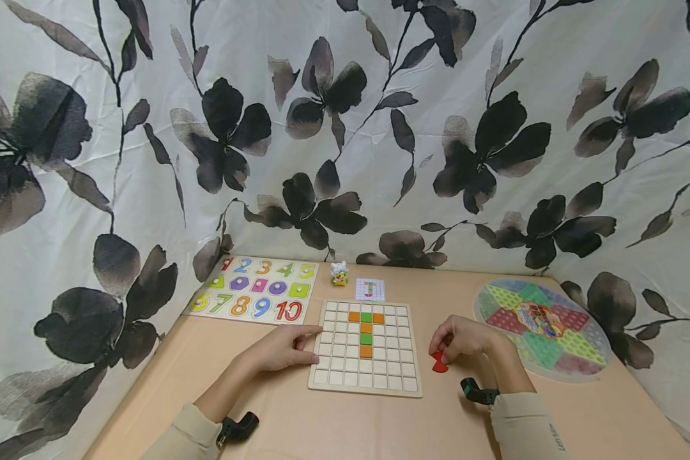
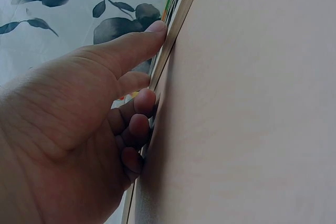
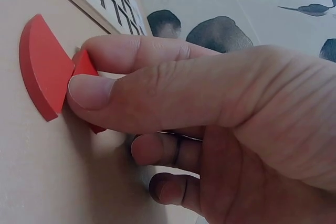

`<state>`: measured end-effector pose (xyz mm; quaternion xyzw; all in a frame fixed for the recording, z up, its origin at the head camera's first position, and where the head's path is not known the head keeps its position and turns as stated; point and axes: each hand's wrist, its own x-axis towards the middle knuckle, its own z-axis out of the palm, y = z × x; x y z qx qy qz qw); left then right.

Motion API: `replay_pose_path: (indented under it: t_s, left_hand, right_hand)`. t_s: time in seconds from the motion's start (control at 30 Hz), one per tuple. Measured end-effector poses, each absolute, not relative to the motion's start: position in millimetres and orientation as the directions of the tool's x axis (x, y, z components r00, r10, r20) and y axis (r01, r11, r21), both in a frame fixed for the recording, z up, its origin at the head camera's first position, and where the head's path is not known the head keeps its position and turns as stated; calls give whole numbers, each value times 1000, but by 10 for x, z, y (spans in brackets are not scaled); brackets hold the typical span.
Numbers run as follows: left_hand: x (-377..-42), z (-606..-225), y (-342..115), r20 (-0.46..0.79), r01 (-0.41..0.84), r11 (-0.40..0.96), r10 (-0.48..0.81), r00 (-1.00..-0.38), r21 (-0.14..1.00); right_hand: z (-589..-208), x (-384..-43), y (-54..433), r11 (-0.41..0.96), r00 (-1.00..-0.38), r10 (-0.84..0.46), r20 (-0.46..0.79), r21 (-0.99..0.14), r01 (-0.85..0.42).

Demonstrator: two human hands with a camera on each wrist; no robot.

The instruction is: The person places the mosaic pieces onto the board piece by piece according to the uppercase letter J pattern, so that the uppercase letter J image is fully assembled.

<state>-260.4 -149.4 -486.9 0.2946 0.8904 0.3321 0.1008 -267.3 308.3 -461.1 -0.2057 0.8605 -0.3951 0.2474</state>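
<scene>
A wooden grid board (image 1: 333,379) with white squares lies flat in the head view. Orange and green squares form a T on it. My left hand (image 1: 287,348) is at the board's left edge, thumb and index finger spread along the side; the left wrist view shows the thumb tip (image 2: 157,27) against the edge. Right of the board, my right hand (image 1: 464,338) pinches a red piece (image 3: 85,65) between thumb and index finger, much of it hidden by them. Beside it, a flat red wedge with a curved edge (image 3: 44,69) lies on the table.
Behind the board stand a small pattern card (image 1: 362,295) and a little white-and-yellow figurine (image 1: 339,273). A number and shape puzzle board (image 1: 247,269) lies at the back left. On the right is a round multicoloured star board (image 1: 575,338). A floral curtain (image 1: 402,191) hangs behind the table.
</scene>
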Motion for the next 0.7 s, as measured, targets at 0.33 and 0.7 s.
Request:
replay_pose_path:
  t_s: [0.33, 0.7]
  left_hand:
    - [-2590, -4861, -1495, 21, 463, 611, 590, -807, 643]
    - [-2584, -4846, -1492, 17, 460, 613, 589, -808, 642]
  right_hand:
    - [-4587, -2652, 3055, 619, -807, -527, -266, -771, -150]
    - [-4586, -2674, 3095, 608, -802, -545, -246, -774, -176]
